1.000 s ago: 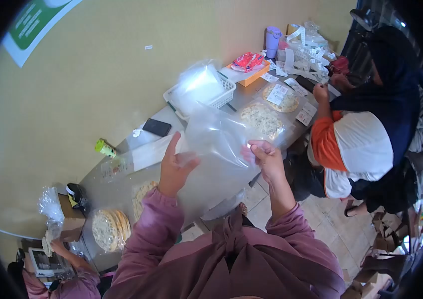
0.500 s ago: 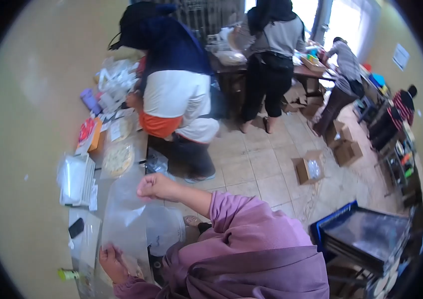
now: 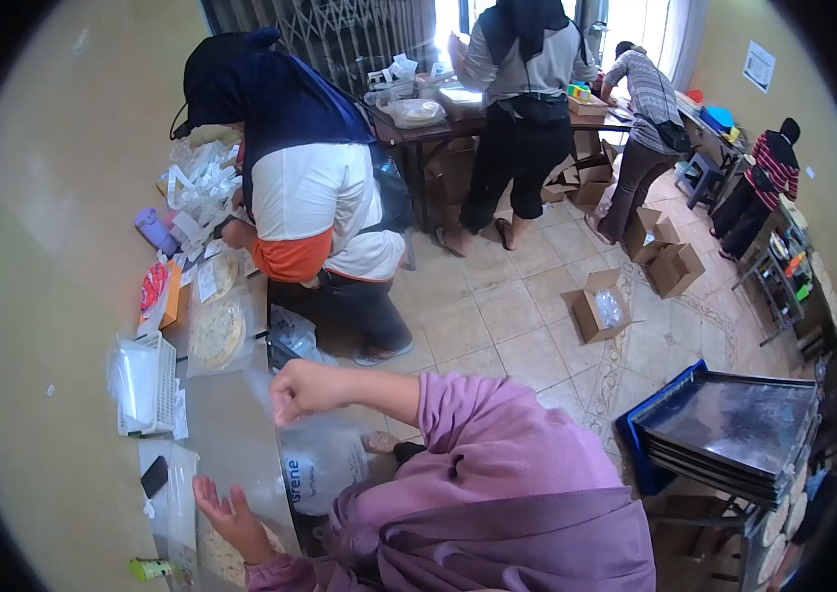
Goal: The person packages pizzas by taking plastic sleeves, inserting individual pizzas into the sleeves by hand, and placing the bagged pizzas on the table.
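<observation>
At the table's edge my right hand [image 3: 302, 391] is closed in a pinch, and faint, blurred clear plastic [image 3: 325, 430] hangs below it. My left hand [image 3: 231, 517] is open, fingers spread, with nothing in it. It hovers over a pale flat round pizza base [image 3: 224, 558], partly hidden by the hand and wrist. Further along the table lies another pizza base [image 3: 217, 333] in clear plastic. A stack of clear bags [image 3: 132, 370] leans in a white basket [image 3: 163, 383] beside the wall.
A black phone [image 3: 154, 477] and a green-capped container [image 3: 150, 569] lie by the wall. A white printed plastic bag [image 3: 325, 474] hangs below the table edge. One co-worker [image 3: 315, 192] bends over the table; others stand farther off. Open cartons [image 3: 603, 308] and stacked dark trays [image 3: 724, 424] are behind me.
My left hand has let go of the clear plastic and opened. The plastic no longer stretches between my hands. My right hand stays closed, slightly lower in view. The view has tilted.
</observation>
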